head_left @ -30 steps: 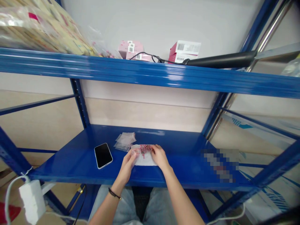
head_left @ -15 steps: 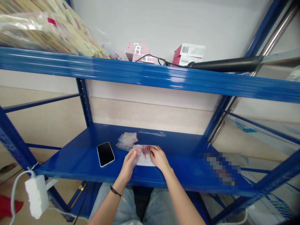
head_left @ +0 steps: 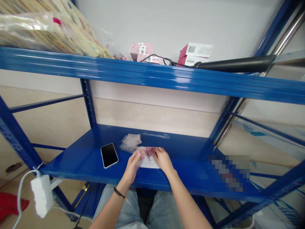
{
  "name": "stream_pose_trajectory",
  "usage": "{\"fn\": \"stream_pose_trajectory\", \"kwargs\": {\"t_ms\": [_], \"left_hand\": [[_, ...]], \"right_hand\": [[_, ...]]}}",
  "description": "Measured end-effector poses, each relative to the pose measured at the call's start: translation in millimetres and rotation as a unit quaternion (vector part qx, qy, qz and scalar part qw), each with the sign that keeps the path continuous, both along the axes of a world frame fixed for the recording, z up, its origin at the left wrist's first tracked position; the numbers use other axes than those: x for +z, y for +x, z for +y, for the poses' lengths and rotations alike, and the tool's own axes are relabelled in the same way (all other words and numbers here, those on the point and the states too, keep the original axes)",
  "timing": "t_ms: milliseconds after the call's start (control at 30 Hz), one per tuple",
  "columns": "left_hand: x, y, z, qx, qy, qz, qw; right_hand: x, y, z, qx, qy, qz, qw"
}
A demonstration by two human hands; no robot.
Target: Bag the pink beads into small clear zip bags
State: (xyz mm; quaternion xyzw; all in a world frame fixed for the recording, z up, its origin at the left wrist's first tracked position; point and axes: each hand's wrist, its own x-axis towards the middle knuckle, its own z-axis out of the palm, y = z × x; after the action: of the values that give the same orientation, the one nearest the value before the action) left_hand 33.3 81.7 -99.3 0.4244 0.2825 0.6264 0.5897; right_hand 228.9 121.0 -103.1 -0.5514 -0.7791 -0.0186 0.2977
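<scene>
- The left hand [head_left: 132, 167] was half closed, its fingertips [head_left: 138, 154] pinched on the near-left edge of a white sheet [head_left: 149, 164], seemingly paper or tissue, so it looked to have hold of it.
- The right hand [head_left: 163, 160] was curled, its fingers [head_left: 158, 153] on the sheet's right side; whether they gripped or only pressed, I cannot tell.
- The white sheet lay flat between the hands on the blue steel shelf [head_left: 78, 168], a pink beaded strand [head_left: 149, 152] bunched along its far edge.
- Both looked light and soft: the sheet would likely crease easily, and the strand would slump and slide. The sheet's bare edges seemed the best place to take hold, away from the small beads.
- A woven cord bracelet [head_left: 119, 193] circled the left wrist.
- Just left of the sheet lay a loose stack of clear plastic bags [head_left: 130, 142], thin and crinkled.
- Farther left lay a black-screened smartphone [head_left: 109, 155], glossy, with rounded corners.
- On the shelf's right, a pixelated patch [head_left: 228, 173] hid whatever was there.
- Above, on the upper shelf [head_left: 152, 78], stood a pink box [head_left: 141, 52] and a red-and-white carton [head_left: 195, 54], both with printed labels.
</scene>
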Motion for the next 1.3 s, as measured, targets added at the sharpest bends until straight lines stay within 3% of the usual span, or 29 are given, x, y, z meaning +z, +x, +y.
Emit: {"fn": "stream_pose_trajectory", "kwargs": {"t_ms": [100,200,300,367,433,600,700,800,1000,1300], "left_hand": [[-0.9,-1,1,-0.014,0.005,0.004,1.000],[-1.1,0,1,-0.027,0.011,0.015,0.999],[1.4,0,-1,-0.035,0.024,0.027,0.999],[3.7,1,-2,-0.039,0.030,0.030,0.998],[5.2,1,-3,-0.039,0.026,0.028,0.999],[4.7,0,-4,-0.027,0.009,0.021,0.999],[3.5,0,-3,-0.019,0.002,0.009,1.000],[2.3,0,-2,-0.014,0.001,-0.001,1.000],[0.1,0,-1,-0.009,0.000,-0.003,1.000],[-0.6,0,-1,-0.003,-0.005,0.000,1.000]], "right_hand": [[17.4,-3,-5,0.021,0.011,0.124,0.992],[46.2,-16,-13,0.107,-0.016,0.256,0.961],[71.8,-30,-20,0.193,-0.062,0.248,0.947],[78.8,-33,-19,0.223,-0.078,0.214,0.948],[75.5,-28,-12,0.212,-0.072,0.214,0.951],[36.9,4,12,0.050,-0.030,0.204,0.977],[12.9,10,14,0.023,-0.035,0.168,0.985],[-0.5,6,8,0.000,-0.035,0.119,0.992],[-3.7,-2,4,-0.056,-0.029,-0.004,0.998],[-1.5,-3,3,-0.044,-0.011,0.070,0.997]]}}
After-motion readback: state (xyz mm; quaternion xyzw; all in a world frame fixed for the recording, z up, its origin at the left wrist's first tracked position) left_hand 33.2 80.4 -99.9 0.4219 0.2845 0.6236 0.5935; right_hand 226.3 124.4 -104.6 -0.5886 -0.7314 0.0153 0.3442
